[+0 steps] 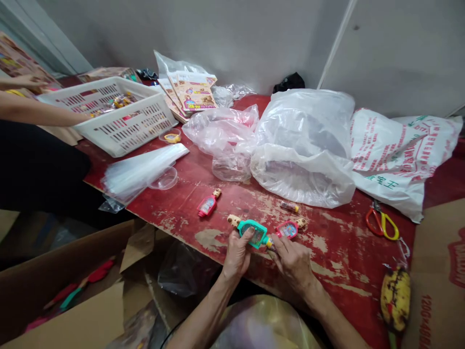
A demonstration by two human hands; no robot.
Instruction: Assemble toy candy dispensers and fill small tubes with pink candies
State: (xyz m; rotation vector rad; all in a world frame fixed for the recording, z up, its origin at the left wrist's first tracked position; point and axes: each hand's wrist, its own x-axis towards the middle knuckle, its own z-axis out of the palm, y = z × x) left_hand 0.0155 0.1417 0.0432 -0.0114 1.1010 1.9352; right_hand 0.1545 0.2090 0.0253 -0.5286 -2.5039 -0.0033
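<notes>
My left hand (239, 252) grips a green plastic toy (258, 233) with a clear window and a spotted animal figure on its far end. In my right hand (292, 259) is a small tube with a yellow cap (270, 243), held against the toy's near end; whether it is joined there I cannot tell. A red toy (286, 230) of the same shape lies just beyond my right fingers. Another red toy (208, 205) rests on the table to the left. Farther back is a loose candy-filled tube (289, 207).
Plastic bags (305, 145) and a printed sack (403, 155) line the back of the red table (250, 198). Scissors (382, 224) and a banana (395, 298) are at right. A co-worker's arm (39, 109) reaches into a white basket (127, 126). An open carton (83, 315) stands lower left.
</notes>
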